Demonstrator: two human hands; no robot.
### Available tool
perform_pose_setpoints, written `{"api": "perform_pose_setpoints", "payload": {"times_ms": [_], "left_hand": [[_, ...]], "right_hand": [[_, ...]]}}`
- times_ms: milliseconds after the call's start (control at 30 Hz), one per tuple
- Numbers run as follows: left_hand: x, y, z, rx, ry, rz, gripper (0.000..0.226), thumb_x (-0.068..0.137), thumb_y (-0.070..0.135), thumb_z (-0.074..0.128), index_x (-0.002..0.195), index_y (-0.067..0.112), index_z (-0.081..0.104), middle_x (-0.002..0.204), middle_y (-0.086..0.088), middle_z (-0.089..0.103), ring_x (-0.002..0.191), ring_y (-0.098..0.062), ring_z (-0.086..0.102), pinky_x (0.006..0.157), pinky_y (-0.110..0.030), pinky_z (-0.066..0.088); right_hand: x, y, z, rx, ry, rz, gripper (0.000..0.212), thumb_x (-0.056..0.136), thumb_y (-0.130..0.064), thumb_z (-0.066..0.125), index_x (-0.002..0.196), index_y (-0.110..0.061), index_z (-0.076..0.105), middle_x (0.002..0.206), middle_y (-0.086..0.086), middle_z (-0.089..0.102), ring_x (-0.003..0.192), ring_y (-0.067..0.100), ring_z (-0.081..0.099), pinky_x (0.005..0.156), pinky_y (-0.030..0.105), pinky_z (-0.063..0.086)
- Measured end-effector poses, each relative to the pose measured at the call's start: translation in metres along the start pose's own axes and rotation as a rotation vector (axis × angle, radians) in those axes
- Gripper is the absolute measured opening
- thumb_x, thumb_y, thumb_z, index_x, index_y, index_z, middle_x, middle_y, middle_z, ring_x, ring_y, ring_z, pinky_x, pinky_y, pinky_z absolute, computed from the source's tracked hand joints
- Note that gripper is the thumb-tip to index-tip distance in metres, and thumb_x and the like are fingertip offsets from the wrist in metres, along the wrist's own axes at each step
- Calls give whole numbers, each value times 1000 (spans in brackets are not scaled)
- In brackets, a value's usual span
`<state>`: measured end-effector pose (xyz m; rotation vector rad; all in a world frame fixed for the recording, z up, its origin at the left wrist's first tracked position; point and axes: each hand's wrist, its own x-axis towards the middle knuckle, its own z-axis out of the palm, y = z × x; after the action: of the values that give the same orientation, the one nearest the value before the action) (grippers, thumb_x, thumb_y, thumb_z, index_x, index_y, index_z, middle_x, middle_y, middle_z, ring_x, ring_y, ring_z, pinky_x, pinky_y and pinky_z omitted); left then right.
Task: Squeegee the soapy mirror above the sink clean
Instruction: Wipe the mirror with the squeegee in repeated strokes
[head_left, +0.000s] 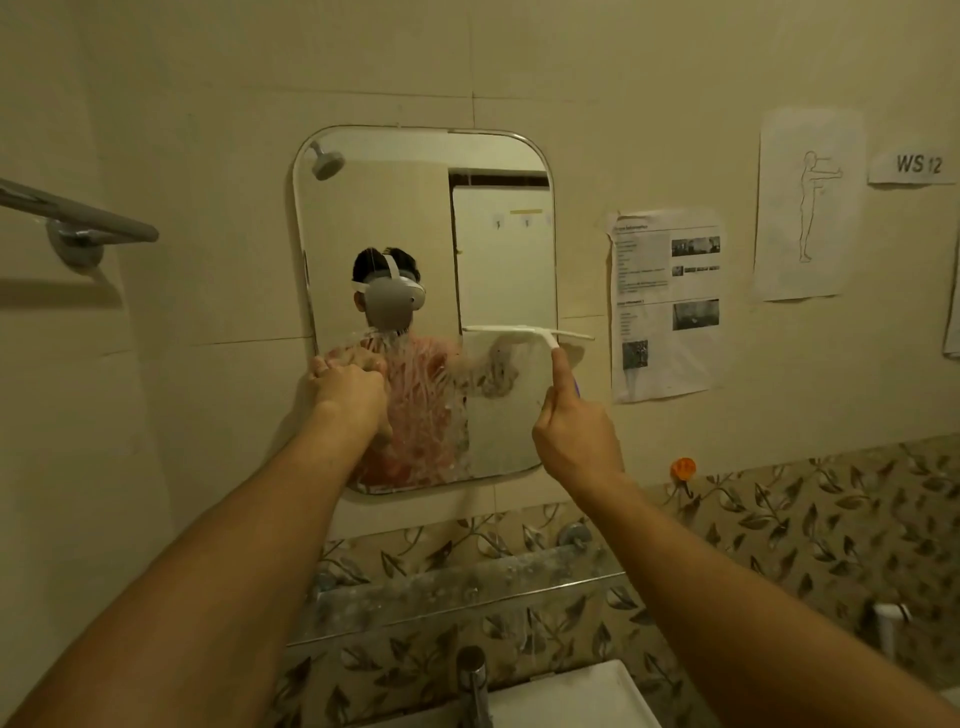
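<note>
The cream tiled wall (208, 104) fills most of the view, with a leaf-patterned band of tiles (779, 519) along its lower part. On it hangs the rounded mirror (405, 208), above the glass shelf (467, 587) and the white sink (571, 696). Its upper half looks clear, while soapy streaks (415, 405) run down the lower left part.

A printed sheet (667, 306) is stuck just right of the mirror, a sheet with a line-drawn figure (808, 202) further right, and a label reading "WS 12" (917, 165) beyond that. A towel bar (78, 213) juts out at the left.

The left hand (348, 389) is at the mirror's left edge, fingers curled over the rim and gripping it. The right hand (576, 436) holds the squeegee (524, 331) by its handle – fingers wrapped round it, index finger stretched up along the stem. The white blade lies level against the glass at mid-height on the right side, its end overhanging the mirror's right edge.

A chrome faucet (472, 680) stands at the sink – and a small orange hook (683, 468) sits on the wall low to the right of the mirror.
</note>
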<state>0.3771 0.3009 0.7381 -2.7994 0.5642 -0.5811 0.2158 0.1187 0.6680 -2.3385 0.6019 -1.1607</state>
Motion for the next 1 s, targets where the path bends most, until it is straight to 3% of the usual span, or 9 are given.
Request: {"api": "perform_pose_setpoints", "payload": {"times_ms": [167, 367, 433, 533, 600, 667, 733, 900, 1000], "left_hand": [[15, -3, 15, -34, 0, -5, 104, 61, 67, 82, 147, 25, 40, 146, -14, 49, 140, -44, 37, 118, -56, 24], [9, -5, 10, 28, -1, 41, 102, 73, 57, 75, 157, 24, 26, 149, -11, 47, 142, -37, 37, 121, -54, 18], [11, -5, 9, 13, 4, 36, 104, 71, 59, 76, 156, 24, 27, 147, -11, 49, 140, -37, 38, 121, -54, 18], [15, -7, 10, -11, -20, 38, 114, 67, 62, 78, 158, 24, 20, 149, -11, 47, 141, -38, 38, 121, -56, 16], [20, -6, 14, -25, -24, 38, 120, 66, 63, 80, 160, 24, 16, 156, -12, 38, 144, -41, 32, 121, -58, 14], [23, -5, 15, -78, -44, 10, 109, 68, 57, 82, 157, 23, 29, 161, -14, 29, 148, -45, 22, 121, -60, 12], [22, -6, 14, -94, -75, -12, 86, 74, 51, 80, 148, 24, 45, 158, -17, 34, 148, -46, 18, 122, -60, 8], [19, -5, 18, -31, -17, 28, 69, 82, 51, 69, 144, 24, 52, 144, -10, 55, 142, -38, 37, 122, -60, 3], [20, -6, 18, -40, -43, 13, 74, 81, 50, 73, 145, 24, 49, 150, -14, 47, 147, -42, 27, 122, -60, 3]], "right_hand": [[-21, 11, 13, -6, -23, 37, 64, 110, -33, 30, 160, -48, -8, 76, 6, 60, 63, 18, 58, 50, 30, 43], [-22, 1, -5, 31, -45, 11, 58, 111, -36, 27, 159, -51, -2, 76, 6, 64, 63, 20, 62, 58, 38, 58], [-9, -18, -23, 44, -14, -28, 58, 111, -37, 26, 160, -49, -3, 74, 5, 63, 61, 19, 61, 57, 37, 57], [28, -66, -53, 57, 63, -109, 59, 111, -32, 28, 162, -43, 0, 70, 1, 54, 55, 15, 51, 49, 32, 44], [56, -103, -72, 68, 91, -174, 60, 111, -26, 33, 163, -38, 5, 69, 0, 50, 54, 13, 47, 51, 31, 41], [83, -137, -87, 34, 115, -215, 62, 110, -21, 35, 163, -37, 7, 70, 1, 50, 55, 13, 48, 52, 31, 42], [104, -164, -93, -7, 122, -220, 63, 109, -19, 35, 163, -36, 8, 76, 4, 53, 59, 15, 50, 51, 30, 41], [129, -188, -76, -34, 94, -185, 72, 104, -15, 42, 164, -35, 7, 100, 13, 61, 74, 21, 61, 54, 32, 45], [127, -180, -63, -38, 97, -195, 78, 102, -13, 47, 163, -36, 5, 101, 14, 62, 79, 25, 63, 58, 35, 49]]}}
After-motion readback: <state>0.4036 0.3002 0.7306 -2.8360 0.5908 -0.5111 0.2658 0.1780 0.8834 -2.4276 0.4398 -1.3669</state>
